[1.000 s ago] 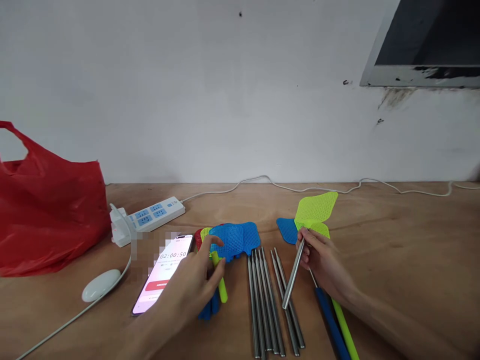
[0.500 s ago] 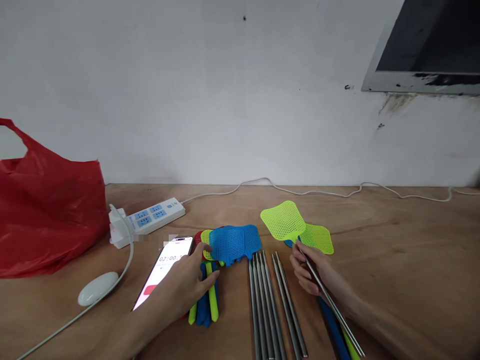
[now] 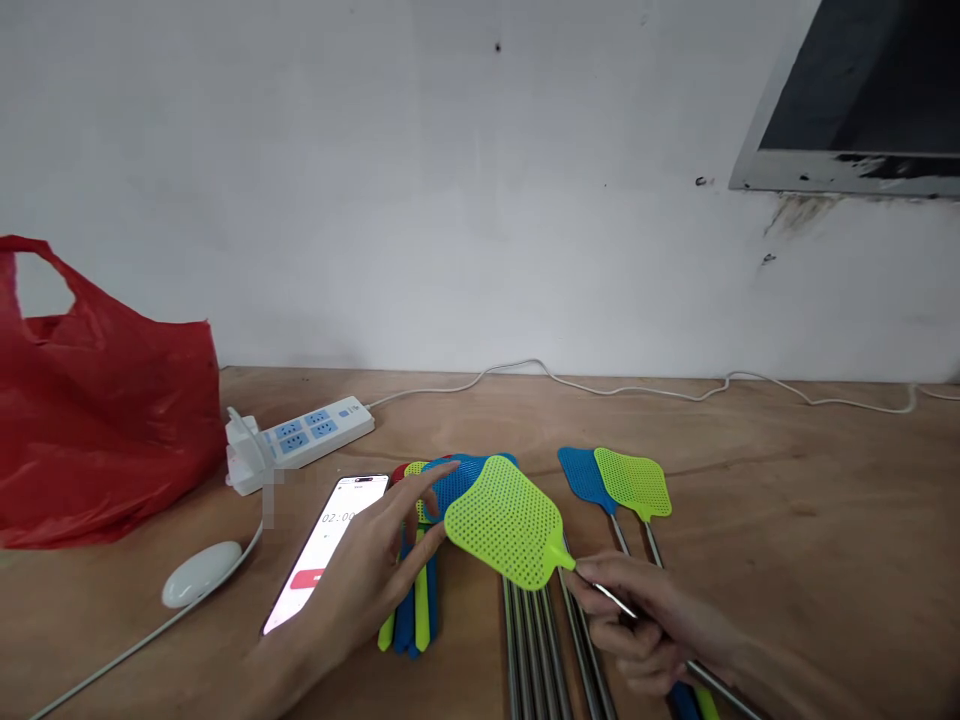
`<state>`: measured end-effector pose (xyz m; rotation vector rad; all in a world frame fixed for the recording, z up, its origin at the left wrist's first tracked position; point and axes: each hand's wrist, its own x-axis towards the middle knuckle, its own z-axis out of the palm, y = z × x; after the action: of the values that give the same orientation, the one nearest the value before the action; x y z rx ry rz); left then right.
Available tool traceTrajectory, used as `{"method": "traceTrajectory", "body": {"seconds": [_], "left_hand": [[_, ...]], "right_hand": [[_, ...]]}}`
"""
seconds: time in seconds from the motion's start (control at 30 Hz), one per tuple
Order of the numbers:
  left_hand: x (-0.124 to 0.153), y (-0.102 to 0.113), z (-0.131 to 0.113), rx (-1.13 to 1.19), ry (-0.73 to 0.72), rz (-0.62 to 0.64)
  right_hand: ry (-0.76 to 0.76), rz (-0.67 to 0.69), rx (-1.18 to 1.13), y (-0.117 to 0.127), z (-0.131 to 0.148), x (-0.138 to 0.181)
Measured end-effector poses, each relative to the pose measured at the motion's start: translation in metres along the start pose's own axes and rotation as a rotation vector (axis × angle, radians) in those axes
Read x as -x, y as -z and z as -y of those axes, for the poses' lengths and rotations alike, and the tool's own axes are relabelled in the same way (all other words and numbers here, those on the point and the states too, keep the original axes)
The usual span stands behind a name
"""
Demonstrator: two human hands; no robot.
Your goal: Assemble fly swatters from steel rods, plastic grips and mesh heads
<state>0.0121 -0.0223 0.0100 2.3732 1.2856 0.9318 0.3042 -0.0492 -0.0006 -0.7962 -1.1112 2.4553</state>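
Observation:
My right hand (image 3: 645, 620) is closed round the thin metal rod just below the head of a yellow-green fly swatter (image 3: 510, 525), which is tilted to the left. At the left edge of that head, my left hand (image 3: 375, 550) has its thumb and fingers apart; whether the thumb touches the mesh I cannot tell. Behind it are blue swatter heads (image 3: 457, 475), partly covered, with red and yellow-green ones beside them. Blue and yellow-green handles (image 3: 421, 600) are bundled below. Several bare metal rods (image 3: 532, 650) lie side by side under the held head.
To the right lie a blue fly swatter (image 3: 585, 475) and a yellow-green fly swatter (image 3: 636, 480) on rods. A lit phone (image 3: 311, 570), a white power strip (image 3: 322, 435), a white oval device (image 3: 201, 574) with a cable and a red plastic bag (image 3: 112, 420) are on the left.
My right hand has brought the yellow-green swatter left and down, its head now close to my left hand. The two swatters on the right are more uncovered. My left hand stays near the same spot.

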Motion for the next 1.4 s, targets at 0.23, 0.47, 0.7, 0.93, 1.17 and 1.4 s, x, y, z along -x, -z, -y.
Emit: {"method": "traceTrajectory", "body": {"seconds": [0.23, 0.47, 0.7, 0.93, 1.17, 1.4], "left_hand": [[0.003, 0.0, -0.003, 0.059, -0.151, 0.005], [-0.001, -0.006, -0.015, 0.432, 0.229, 0.2], [0.001, -0.012, -0.02, 0.608, 0.469, 0.269], [-0.006, 0.007, -0.008, 0.545, 0.473, -0.051], [-0.001, -0.004, -0.007, 0.57, 0.408, 0.179], [0.009, -0.015, -0.012, 0.691, 0.445, 0.204]], "right_hand": [[-0.028, -0.053, 0.14, -0.025, -0.007, -0.003], [0.035, -0.301, 0.375, -0.029, -0.005, -0.002], [0.052, -0.46, 0.358, -0.016, -0.022, -0.004], [0.126, -0.365, 0.162, 0.009, -0.013, -0.008], [0.341, -0.493, 0.112, 0.001, 0.004, -0.006], [0.273, -0.418, 0.143, -0.006, -0.01, -0.002]]}}
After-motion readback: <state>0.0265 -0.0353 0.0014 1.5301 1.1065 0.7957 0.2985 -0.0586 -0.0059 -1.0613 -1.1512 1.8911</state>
